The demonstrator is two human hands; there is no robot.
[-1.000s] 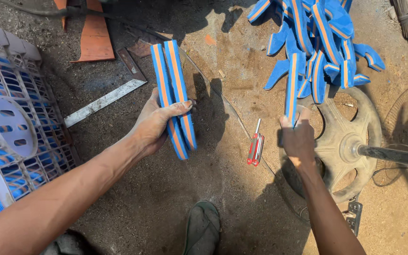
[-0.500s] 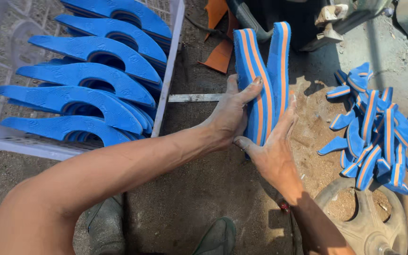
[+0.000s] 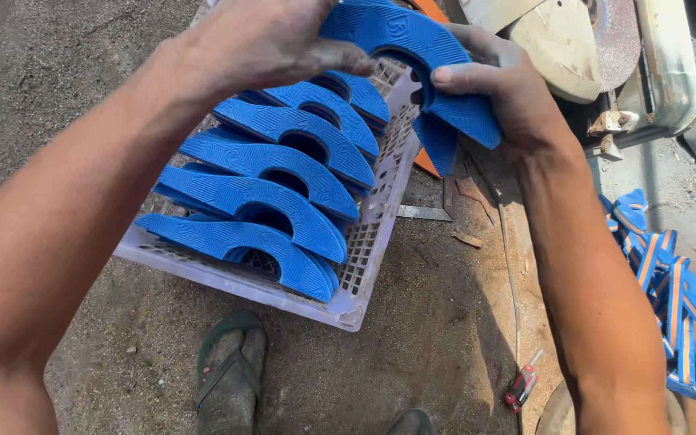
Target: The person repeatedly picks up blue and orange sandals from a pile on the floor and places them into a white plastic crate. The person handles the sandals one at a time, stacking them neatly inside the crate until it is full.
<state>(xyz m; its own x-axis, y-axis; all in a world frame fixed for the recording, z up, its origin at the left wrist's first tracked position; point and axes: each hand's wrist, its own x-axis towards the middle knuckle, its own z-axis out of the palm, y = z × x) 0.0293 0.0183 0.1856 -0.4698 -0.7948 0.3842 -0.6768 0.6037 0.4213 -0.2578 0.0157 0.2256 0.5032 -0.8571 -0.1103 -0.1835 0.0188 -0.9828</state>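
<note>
While bent into an arch above the white crate (image 3: 368, 266), the blue sole blank (image 3: 412, 40) is pinched by left hand (image 3: 263, 36) and right hand (image 3: 505, 84), each grip closed.

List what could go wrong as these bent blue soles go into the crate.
1. The arched blue soles, bent between left hand and right hand, may spring flat if either grip slackens.
2. The white crate already holds a tight row of arched soles; pushing more in could knock some loose.
3. A red screwdriver lies near the sandalled foot.
</note>
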